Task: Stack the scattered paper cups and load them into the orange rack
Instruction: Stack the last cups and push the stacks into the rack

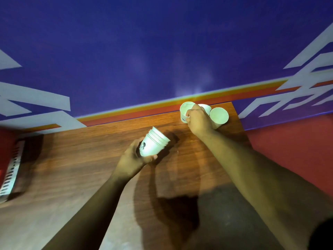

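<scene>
L hand (pixel 133 159) is gripping nested cup stack (pixel 155 143) at its base, fingers curled round it, rims tilting out twd R, prob. to receive next cup, while R hand (pixel 198 120) is pinching a loose cup (pixel 184 109) by its rim beside two more cups (pixel 219 115) at table's (pixel 81 159) far edge

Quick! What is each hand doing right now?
Left hand: holding the tilted stack of cups.
Right hand: gripping a single cup.
</scene>
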The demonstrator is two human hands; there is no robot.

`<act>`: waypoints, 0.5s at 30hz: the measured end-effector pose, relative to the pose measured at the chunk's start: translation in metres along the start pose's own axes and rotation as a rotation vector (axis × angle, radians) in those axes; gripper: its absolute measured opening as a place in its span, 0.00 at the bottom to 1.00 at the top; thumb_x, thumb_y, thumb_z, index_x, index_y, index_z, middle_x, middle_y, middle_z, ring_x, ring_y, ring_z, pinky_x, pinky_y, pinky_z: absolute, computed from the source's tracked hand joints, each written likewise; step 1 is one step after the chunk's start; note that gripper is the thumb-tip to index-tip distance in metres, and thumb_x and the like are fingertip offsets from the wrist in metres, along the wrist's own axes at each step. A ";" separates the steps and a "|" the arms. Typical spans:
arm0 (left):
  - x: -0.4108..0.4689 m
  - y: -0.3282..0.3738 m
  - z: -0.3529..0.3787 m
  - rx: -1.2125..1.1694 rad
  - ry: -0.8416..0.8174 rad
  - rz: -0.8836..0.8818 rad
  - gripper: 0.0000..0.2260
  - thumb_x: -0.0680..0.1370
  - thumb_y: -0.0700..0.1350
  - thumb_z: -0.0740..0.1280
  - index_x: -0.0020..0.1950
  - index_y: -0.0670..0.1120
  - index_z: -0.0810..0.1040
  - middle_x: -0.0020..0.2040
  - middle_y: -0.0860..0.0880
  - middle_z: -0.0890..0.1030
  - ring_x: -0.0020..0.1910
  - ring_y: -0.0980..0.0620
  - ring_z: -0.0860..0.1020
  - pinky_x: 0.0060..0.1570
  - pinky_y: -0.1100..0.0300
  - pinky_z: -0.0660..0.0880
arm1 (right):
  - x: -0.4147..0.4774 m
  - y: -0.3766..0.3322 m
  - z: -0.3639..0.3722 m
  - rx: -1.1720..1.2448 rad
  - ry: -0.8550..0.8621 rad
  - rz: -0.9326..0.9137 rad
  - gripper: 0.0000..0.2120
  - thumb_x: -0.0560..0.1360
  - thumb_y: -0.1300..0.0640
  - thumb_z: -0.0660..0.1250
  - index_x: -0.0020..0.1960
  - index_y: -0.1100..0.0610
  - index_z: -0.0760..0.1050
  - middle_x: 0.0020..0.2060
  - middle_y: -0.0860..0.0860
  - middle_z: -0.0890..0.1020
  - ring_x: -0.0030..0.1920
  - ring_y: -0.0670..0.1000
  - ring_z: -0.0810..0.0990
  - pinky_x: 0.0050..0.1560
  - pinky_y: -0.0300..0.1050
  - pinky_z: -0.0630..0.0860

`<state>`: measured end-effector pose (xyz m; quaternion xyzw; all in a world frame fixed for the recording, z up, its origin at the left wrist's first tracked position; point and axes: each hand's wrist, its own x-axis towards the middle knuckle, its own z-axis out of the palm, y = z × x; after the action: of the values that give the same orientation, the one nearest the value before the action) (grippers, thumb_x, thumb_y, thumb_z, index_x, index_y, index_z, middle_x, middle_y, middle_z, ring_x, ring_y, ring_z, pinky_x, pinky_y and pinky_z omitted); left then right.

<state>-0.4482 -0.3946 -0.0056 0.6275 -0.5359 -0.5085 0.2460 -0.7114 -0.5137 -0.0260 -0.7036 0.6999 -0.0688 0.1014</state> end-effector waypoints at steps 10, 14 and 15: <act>0.010 -0.003 -0.006 0.173 0.096 0.029 0.33 0.62 0.56 0.78 0.65 0.57 0.74 0.55 0.59 0.75 0.61 0.51 0.74 0.62 0.48 0.74 | -0.041 -0.011 -0.053 0.793 0.094 0.080 0.02 0.74 0.60 0.71 0.47 0.57 0.82 0.35 0.45 0.79 0.34 0.39 0.76 0.37 0.29 0.69; 0.015 0.007 0.000 0.213 0.048 0.075 0.36 0.62 0.59 0.78 0.68 0.54 0.75 0.55 0.58 0.75 0.61 0.53 0.73 0.64 0.54 0.72 | -0.066 -0.008 -0.061 0.918 -0.140 0.095 0.03 0.73 0.63 0.73 0.46 0.57 0.82 0.33 0.45 0.80 0.32 0.39 0.75 0.38 0.32 0.71; 0.017 0.010 0.004 0.221 0.023 0.080 0.37 0.63 0.58 0.79 0.70 0.54 0.74 0.55 0.58 0.75 0.61 0.54 0.73 0.64 0.55 0.71 | -0.069 -0.007 -0.061 0.950 -0.183 0.099 0.04 0.73 0.63 0.73 0.46 0.57 0.82 0.32 0.44 0.80 0.31 0.39 0.75 0.37 0.32 0.71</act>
<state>-0.4572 -0.4120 -0.0047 0.6346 -0.6106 -0.4289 0.2014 -0.7198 -0.4471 0.0380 -0.5486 0.6117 -0.3139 0.4757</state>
